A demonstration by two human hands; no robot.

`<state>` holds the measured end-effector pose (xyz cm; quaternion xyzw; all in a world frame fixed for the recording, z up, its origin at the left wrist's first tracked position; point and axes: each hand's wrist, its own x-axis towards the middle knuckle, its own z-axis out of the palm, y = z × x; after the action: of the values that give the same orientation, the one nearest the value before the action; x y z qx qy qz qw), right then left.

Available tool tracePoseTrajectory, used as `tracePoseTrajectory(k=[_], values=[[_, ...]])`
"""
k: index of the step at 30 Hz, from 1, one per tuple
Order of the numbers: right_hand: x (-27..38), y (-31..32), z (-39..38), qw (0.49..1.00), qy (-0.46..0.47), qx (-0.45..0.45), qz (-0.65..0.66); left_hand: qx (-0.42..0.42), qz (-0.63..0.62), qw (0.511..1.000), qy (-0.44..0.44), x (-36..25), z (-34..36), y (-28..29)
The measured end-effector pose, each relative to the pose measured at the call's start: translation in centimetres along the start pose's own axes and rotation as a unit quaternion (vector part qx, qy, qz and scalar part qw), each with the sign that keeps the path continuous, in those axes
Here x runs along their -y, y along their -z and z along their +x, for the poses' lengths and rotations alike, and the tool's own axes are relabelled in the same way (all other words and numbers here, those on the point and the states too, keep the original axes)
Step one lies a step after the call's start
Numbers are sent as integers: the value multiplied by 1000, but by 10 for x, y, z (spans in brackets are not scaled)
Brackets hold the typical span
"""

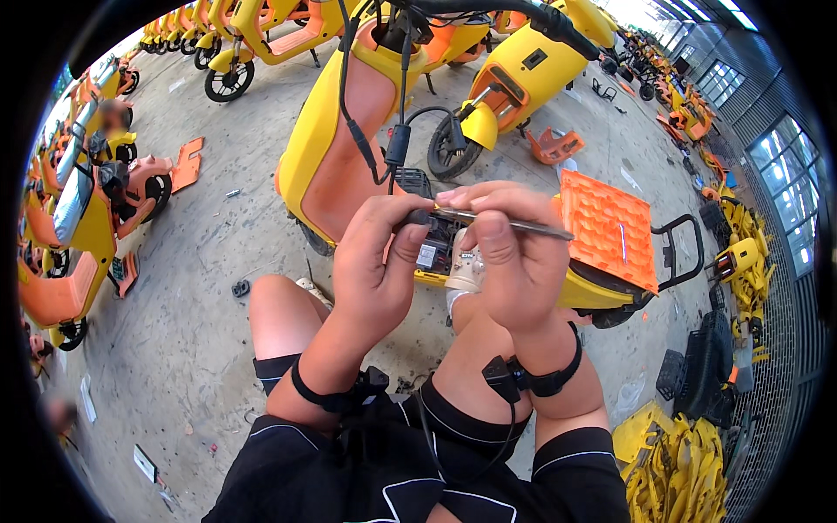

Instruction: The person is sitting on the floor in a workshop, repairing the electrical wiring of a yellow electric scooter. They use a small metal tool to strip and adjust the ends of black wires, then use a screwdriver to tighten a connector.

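Observation:
My left hand [379, 253] is closed, pinching a small black part [420, 216] between thumb and fingers; its exact kind is too small to tell. In my right hand [523, 261] a slim metal tool [545, 229] is gripped, its narrow tip meeting the black part. Both hands are raised above a yellow and orange electric scooter [318, 144]. Its open floor compartment, partly hidden behind my hands, shows a dark box with a white label [426, 256] and wiring. Black cables [397, 144] hang from the handlebar [558, 30] down toward my hands.
An orange ribbed panel [606, 227] lies over the scooter's rear, beside a black rack [684, 253]. Another yellow scooter [532, 74] stands just ahead. More scooters [65, 253] line the left. Yellow body panels [676, 466] are heaped at right. A loose orange part [555, 146] lies on the concrete.

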<state>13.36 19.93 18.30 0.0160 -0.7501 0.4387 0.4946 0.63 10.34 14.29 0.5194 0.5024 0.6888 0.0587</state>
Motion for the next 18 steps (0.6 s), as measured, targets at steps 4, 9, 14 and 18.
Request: tracePoseTrajectory(k=[4,9,14,18], values=[[-1,-1,1,999,39,8,35,1,16,1000,-18,2,1,-1],[0,-1,0,998,-28,-30,49,8,14,1000,7,-2,0,1],[2,-1,-2,998,18,45,40,4,8,1000,-8,4,1,-2],[-1,1,2,996,-34,-36,71,-15,1,1000,2,2,0,-4]])
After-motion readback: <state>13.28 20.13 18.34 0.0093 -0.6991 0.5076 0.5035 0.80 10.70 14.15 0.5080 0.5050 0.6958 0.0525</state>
